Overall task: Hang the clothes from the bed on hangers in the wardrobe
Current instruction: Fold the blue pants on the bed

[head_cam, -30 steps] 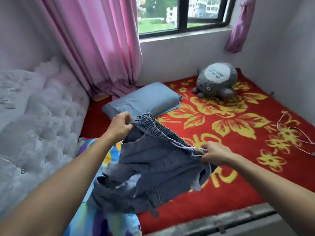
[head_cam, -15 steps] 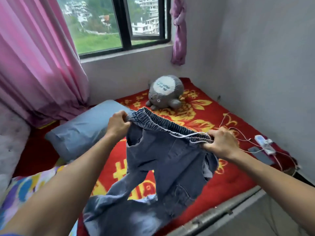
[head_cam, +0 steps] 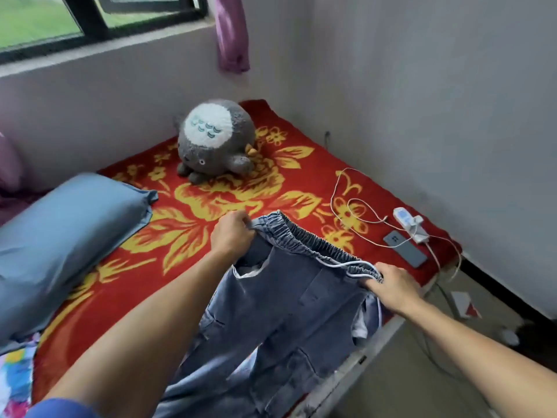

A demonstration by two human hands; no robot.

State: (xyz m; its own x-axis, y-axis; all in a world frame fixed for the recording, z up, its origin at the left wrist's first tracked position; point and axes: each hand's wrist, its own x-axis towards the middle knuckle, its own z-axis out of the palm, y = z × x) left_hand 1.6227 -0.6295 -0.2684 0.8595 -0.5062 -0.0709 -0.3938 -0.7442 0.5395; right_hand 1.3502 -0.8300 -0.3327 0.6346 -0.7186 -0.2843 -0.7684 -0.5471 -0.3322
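head view.
both hands are clamped on one pair of blue jeans [head_cam: 289,312], held up over the bed [head_cam: 358,360].
left hand [head_cam: 232,233]: fingers curled round one end of the elastic waistband [head_cam: 307,239].
right hand [head_cam: 391,285]: fingers pinch the other end of the waistband, with the white drawstring [head_cam: 337,263] running into the grip.
the hands are apart, with the waistband stretched between them. the right hand is nearer the camera than the left.
the legs of the jeans hang below the hands, between the two forearms, and run out of the bottom of the frame. cannot tell whether the hems touch the bed.

surroundings:
- a red blanket [head_cam: 301,182] with yellow flowers lies under and beyond the hands.
- a blue pillow [head_cam: 69,230] lies on the blanket, left of the left hand.
- a grey and white plush toy [head_cam: 214,140] sits beyond the left hand, by the wall under the window [head_cam: 90,22].
- a dark phone [head_cam: 405,248] lies flat on the blanket just beyond the right hand, with a white charger [head_cam: 408,224] just beside it.
- a white cable [head_cam: 346,203] loops over the blanket beyond the hands.
- a purple curtain [head_cam: 232,34] hangs well beyond the hands, beside the window.
- the floor [head_cam: 422,372] shows right of the right hand, past the bed edge.
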